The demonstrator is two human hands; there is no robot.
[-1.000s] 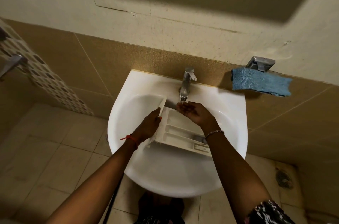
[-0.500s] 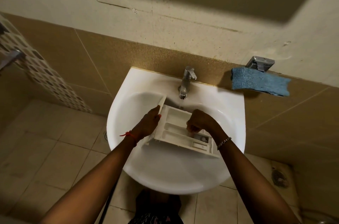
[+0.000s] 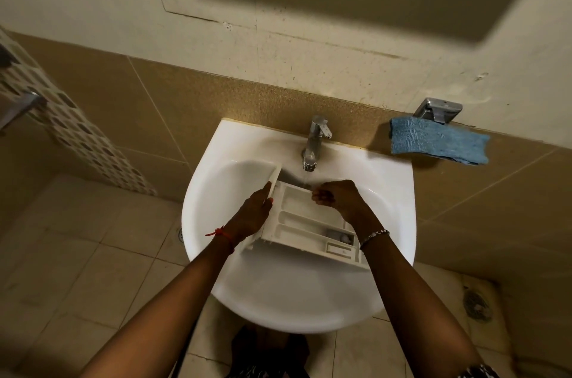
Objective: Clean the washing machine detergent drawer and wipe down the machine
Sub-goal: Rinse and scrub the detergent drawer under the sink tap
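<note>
Detergent drawer sits tilted in the white sink, mid-frame. I see the left hand gripping its left end. The right hand is curled at its far rim under the stream, and I cannot tell if it grips. Beyond, the tap is running. A blue cloth hangs upper right.

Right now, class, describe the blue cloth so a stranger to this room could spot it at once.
Start at the white washbasin. Look right of its tap, along the top edge of the brown tiles. The blue cloth lies there below a metal fitting, the only blue thing around.
</note>
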